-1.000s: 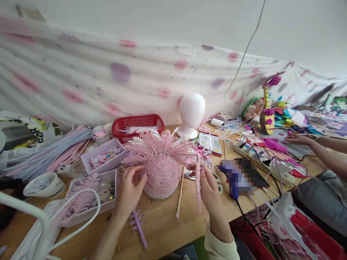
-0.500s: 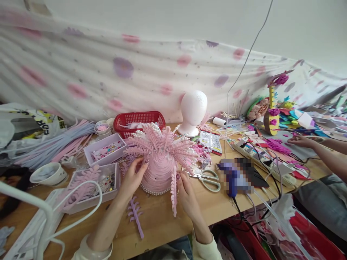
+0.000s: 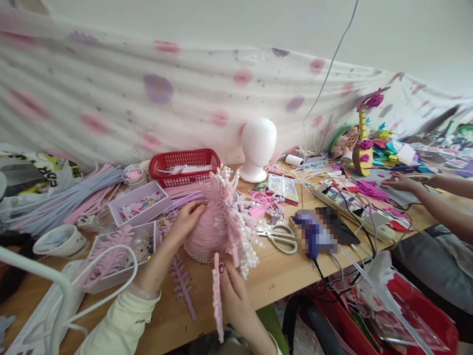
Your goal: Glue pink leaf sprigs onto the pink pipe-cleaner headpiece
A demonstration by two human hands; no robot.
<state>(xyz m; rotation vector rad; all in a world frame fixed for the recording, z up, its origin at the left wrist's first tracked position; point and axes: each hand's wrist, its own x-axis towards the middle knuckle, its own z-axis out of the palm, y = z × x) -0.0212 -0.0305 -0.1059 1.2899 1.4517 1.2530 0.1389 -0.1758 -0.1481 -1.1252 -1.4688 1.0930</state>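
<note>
A pink headdress (image 3: 207,231), wound in fuzzy chenille with a pearl trim along its rim, is tilted above the wooden table (image 3: 273,286). Pink chenille fronds and white pearl sprays stick out of its top, now turned to the right. My left hand (image 3: 190,219) grips it on the left side, thumb and fingers closed at the chenille. Between the thumb and fingers of my right hand (image 3: 234,288), a pink chenille frond (image 3: 217,305) hangs upright, close in front of the headdress rim. A purple chenille frond (image 3: 183,286) lies on the table below my left forearm.
Boxes of beads (image 3: 138,203), a white bowl (image 3: 61,240) and chenille stems (image 3: 77,192) stand left. Behind are a red basket (image 3: 155,170) and foam head (image 3: 258,143). Scissors (image 3: 283,239), a purple glue gun (image 3: 312,236) and a power strip (image 3: 347,212) lie right, near another person's hand (image 3: 401,183).
The headdress has been tipped so its frond-covered top swings to the right. My right hand has moved down and left with the pink frond. My left hand keeps its hold.
</note>
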